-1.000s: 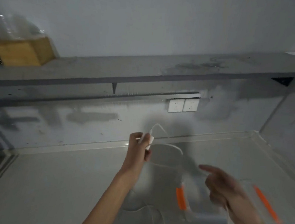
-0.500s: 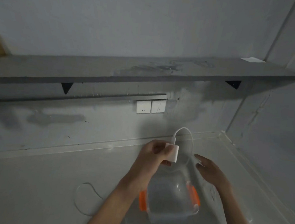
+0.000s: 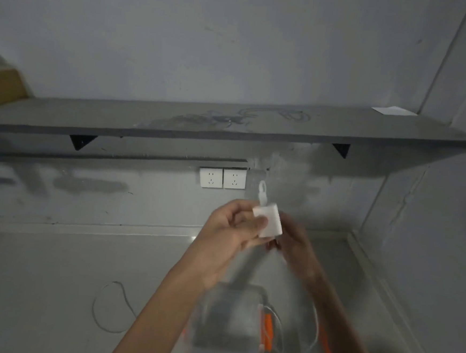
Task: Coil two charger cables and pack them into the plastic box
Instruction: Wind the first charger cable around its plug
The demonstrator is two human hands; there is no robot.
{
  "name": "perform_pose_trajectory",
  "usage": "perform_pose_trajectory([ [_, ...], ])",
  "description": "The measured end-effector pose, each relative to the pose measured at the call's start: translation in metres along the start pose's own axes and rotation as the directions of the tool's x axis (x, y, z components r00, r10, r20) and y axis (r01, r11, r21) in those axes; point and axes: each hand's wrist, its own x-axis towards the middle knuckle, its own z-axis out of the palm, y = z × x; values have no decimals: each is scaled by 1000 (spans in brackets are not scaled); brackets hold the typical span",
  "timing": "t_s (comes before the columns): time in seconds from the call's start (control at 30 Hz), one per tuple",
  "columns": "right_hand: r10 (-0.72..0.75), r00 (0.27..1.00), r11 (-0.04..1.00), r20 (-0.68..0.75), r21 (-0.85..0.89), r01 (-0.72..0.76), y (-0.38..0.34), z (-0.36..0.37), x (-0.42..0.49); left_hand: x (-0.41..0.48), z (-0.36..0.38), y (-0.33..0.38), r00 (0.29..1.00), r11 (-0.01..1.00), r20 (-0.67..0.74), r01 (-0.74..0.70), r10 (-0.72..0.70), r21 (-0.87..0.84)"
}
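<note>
Head view: the white charger block [image 3: 268, 221] is up above the plastic box [image 3: 225, 329], square and smooth, with a short loop of white cable [image 3: 263, 190] standing out of its top. The left hand [image 3: 233, 232] pinches it, thumb across the near face, fingers curled behind. The right hand [image 3: 297, 245] sits just right of the block at its lower edge, but it is too blurred to tell its grip. Down at the box: clear, blurred, orange clips [image 3: 268, 332] on its right side, thin white strands draped over that side. Whether any lie inside, I cannot tell. Left of the box, a second cable loop [image 3: 110, 306] lies on the grey counter [image 3: 37, 272].
</note>
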Motion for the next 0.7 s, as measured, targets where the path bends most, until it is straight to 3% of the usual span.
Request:
perform_pose_trajectory([
  [0.07,-5,998,998,63,-55,9,11,9,-16,6,3,7,997,999,-65,-45,44,-9],
  [0.2,135,971,990,196,-55,-126,20,19,-52,24,-4,16,957,988,-255,-113,138,108],
  [0.4,-17,982,886,186,-453,101,-16,4,-64,41,-19,11,918,968,-374,-40,134,249],
  [0.57,-233,957,644,176,-710,287,-48,-11,-53,51,-15,3,927,926,-330,-44,177,375],
  [0.7,-342,890,337,301,-845,415,-77,-22,-32,54,-11,-3,968,900,-180,-83,175,427],
])
